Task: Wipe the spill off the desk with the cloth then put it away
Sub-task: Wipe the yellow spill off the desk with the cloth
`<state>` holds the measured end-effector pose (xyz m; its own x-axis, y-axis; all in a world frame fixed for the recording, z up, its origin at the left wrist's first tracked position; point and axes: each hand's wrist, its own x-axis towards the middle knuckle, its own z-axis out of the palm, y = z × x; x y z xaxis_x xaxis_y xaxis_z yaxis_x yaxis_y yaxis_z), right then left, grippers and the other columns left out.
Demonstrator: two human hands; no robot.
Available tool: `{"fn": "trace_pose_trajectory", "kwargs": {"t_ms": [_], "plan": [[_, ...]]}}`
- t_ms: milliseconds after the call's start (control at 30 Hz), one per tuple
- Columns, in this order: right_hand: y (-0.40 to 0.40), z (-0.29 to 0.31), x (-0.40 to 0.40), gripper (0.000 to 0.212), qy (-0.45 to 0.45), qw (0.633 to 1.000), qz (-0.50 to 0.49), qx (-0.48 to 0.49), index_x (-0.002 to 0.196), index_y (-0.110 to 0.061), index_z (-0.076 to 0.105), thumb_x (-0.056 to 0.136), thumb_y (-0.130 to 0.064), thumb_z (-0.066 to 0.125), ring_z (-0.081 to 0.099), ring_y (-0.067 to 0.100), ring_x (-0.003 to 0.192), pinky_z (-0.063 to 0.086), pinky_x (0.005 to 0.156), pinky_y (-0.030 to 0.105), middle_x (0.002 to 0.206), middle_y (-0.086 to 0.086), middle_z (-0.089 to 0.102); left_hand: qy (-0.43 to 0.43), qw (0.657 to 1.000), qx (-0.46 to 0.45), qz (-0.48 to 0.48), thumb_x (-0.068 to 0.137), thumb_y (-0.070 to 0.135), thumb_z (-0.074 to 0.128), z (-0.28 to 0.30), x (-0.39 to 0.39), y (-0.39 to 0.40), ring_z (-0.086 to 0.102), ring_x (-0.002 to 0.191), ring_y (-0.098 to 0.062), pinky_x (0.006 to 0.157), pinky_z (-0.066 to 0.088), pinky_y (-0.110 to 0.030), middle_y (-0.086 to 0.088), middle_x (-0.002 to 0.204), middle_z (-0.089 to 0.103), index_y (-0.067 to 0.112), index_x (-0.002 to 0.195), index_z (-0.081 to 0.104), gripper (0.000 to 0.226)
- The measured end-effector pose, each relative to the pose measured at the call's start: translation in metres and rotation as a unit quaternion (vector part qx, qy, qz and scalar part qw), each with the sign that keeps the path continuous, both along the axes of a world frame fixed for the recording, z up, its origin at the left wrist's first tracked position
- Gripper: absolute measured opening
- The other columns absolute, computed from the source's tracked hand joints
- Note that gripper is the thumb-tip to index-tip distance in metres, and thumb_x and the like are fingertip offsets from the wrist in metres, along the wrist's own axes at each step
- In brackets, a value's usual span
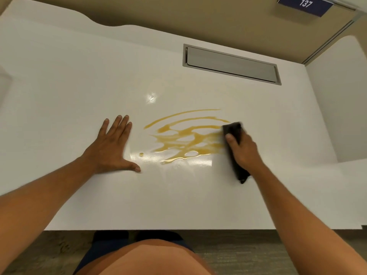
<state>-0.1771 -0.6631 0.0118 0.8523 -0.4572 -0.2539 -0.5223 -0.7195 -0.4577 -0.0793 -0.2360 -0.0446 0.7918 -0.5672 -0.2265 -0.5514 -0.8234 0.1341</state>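
Closest to the lens, an orange shirt front (pixel 151 259) fills the bottom edge, cut off by the frame, with dark shorts showing beside it above the grey carpet (pixel 228 253).

On the right, the fingers (pixel 231 140) curl over a dark folded cloth (pixel 234 151), the thumb pressing on its top face; the other fingertips are hidden behind the cloth or blurred. The right hand (pixel 245 150) holds this cloth flat against the white counter (pixel 79 76), its far end touching the right edge of the spill (pixel 184 139). The cloth's near corner sticks out below the wrist. The forearm runs back toward the lower right corner, where it is cut off.

On the left, five fingers (pixel 119 124) spread wide and flat, holding nothing. The left hand (pixel 111 147) rests palm down on the counter just left of the spill, apart from it, thumb pointing toward the liquid. Its forearm leaves the frame at the lower left.

One amber spill lies between the two hands, smeared in curved streaks, with one small separate drop (pixel 141 154) near the left thumb. One grey cable hatch (pixel 231 64) sits in the counter farther back. One blue sign (pixel 304 4) reading 137 shows at the top right, partly cut off.
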Motion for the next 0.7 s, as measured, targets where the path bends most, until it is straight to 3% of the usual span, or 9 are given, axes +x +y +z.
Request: {"fn": "trace_pose_trajectory", "kwargs": {"t_ms": [67, 133, 267, 533, 633, 700], "plan": [[0.018, -0.039, -0.002, 0.076, 0.076, 0.986, 0.047, -0.140, 0.165, -0.025, 0.019, 0.103, -0.067, 0.034, 0.033, 0.041, 0.149, 0.033, 0.115, 0.060, 0.168, 0.014, 0.029, -0.003, 1.000, 0.002, 0.001, 0.055, 0.115, 0.036, 0.001, 0.000, 0.000, -0.024, 0.164, -0.023, 0.134, -0.006, -0.058, -0.009, 0.179, -0.017, 0.006, 0.169, -0.005, 0.162], [0.030, -0.055, -0.004, 0.075, 0.079, 0.976, 0.036, -0.198, 0.166, -0.025, 0.014, 0.104, -0.066, 0.026, 0.027, 0.041, 0.152, 0.029, 0.114, 0.065, 0.171, 0.013, 0.024, -0.008, 1.000, 0.000, 0.002, 0.055, 0.115, 0.036, 0.001, -0.001, -0.001, -0.023, 0.165, -0.023, 0.134, -0.005, -0.058, -0.010, 0.179, -0.015, 0.006, 0.169, -0.004, 0.162], [0.036, -0.054, -0.013, 0.074, 0.046, 0.972, 0.046, -0.225, 0.165, -0.025, 0.023, 0.102, -0.063, 0.015, 0.035, 0.039, 0.148, 0.037, 0.109, 0.062, 0.166, 0.013, 0.035, -0.015, 1.000, 0.004, 0.002, 0.055, 0.115, 0.035, 0.002, -0.002, -0.001, -0.021, 0.165, -0.023, 0.134, -0.005, -0.058, -0.010, 0.179, -0.013, 0.005, 0.169, -0.003, 0.162], [0.068, -0.050, -0.105, 0.067, 0.043, 0.956, 0.184, -0.223, 0.167, -0.030, 0.014, 0.107, -0.059, 0.022, 0.025, 0.033, 0.157, 0.031, 0.120, 0.055, 0.173, 0.007, 0.024, -0.030, 1.000, -0.001, 0.004, 0.057, 0.115, 0.032, 0.002, -0.003, 0.000, -0.016, 0.166, -0.026, 0.134, -0.002, -0.058, -0.011, 0.180, -0.010, 0.005, 0.169, 0.000, 0.160], [0.033, -0.046, -0.090, 0.068, 0.046, 0.957, 0.201, -0.206, 0.166, -0.030, 0.016, 0.105, -0.061, 0.021, 0.025, 0.034, 0.157, 0.031, 0.119, 0.056, 0.172, 0.006, 0.025, -0.030, 1.000, -0.001, 0.005, 0.058, 0.115, 0.030, 0.003, -0.003, 0.000, -0.016, 0.166, -0.025, 0.134, -0.001, -0.058, -0.010, 0.180, -0.010, 0.005, 0.169, 0.000, 0.159], [0.009, -0.047, -0.057, 0.071, 0.048, 0.964, 0.153, -0.213, 0.166, -0.028, 0.017, 0.104, -0.062, 0.019, 0.027, 0.036, 0.155, 0.034, 0.115, 0.058, 0.172, 0.009, 0.026, -0.033, 0.999, 0.000, 0.006, 0.058, 0.115, 0.030, 0.002, -0.003, 0.000, -0.017, 0.166, -0.025, 0.134, -0.001, -0.058, -0.010, 0.180, -0.011, 0.005, 0.169, -0.001, 0.159]]}}
